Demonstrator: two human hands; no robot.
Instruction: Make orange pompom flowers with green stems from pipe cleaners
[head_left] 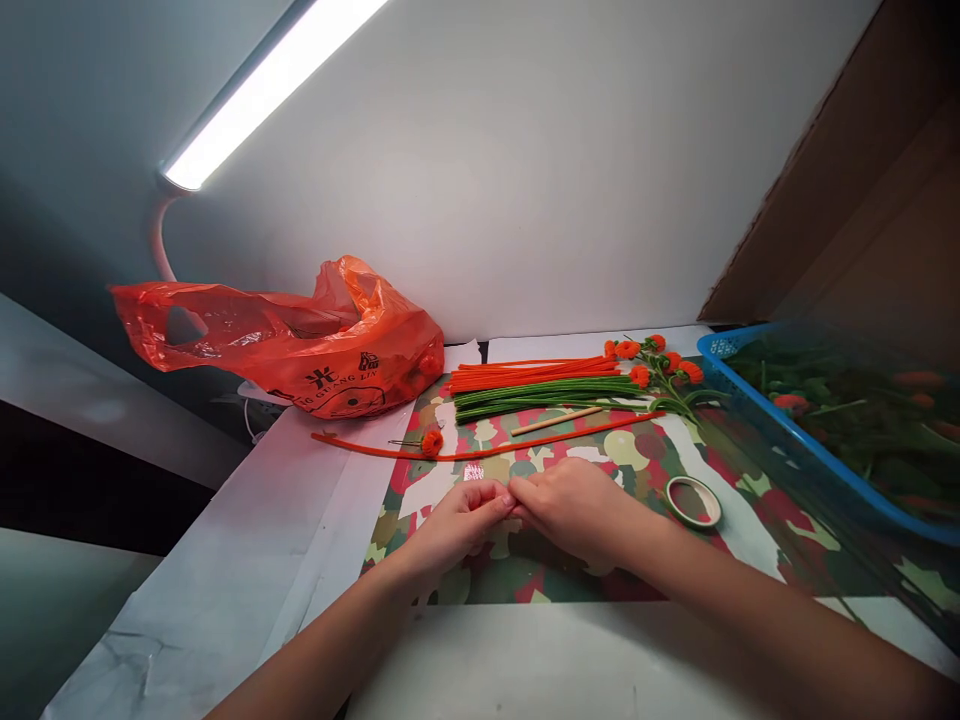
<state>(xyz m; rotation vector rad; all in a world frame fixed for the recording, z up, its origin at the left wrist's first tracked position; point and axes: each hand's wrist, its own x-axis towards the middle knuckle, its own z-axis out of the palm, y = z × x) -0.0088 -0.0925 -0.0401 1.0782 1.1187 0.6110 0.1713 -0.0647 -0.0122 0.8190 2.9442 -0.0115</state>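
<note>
My left hand and my right hand meet fingertip to fingertip above the camouflage-patterned mat. Both are closed in a pinch, and whatever may be between the fingers is too small or hidden to make out. Just beyond them a long orange pipe cleaner lies in a shallow curve. A small fuzzy orange flower head with thin wire ends rests on it at the left. Behind are a thin wooden stick, a bundle of green pipe cleaners and a bundle of orange pipe cleaners.
A roll of tape lies right of my right hand. Orange pipe-cleaner flowers with green stems lie at the back right, beside a blue basket of greenery. A red plastic bag stands back left under a lit lamp.
</note>
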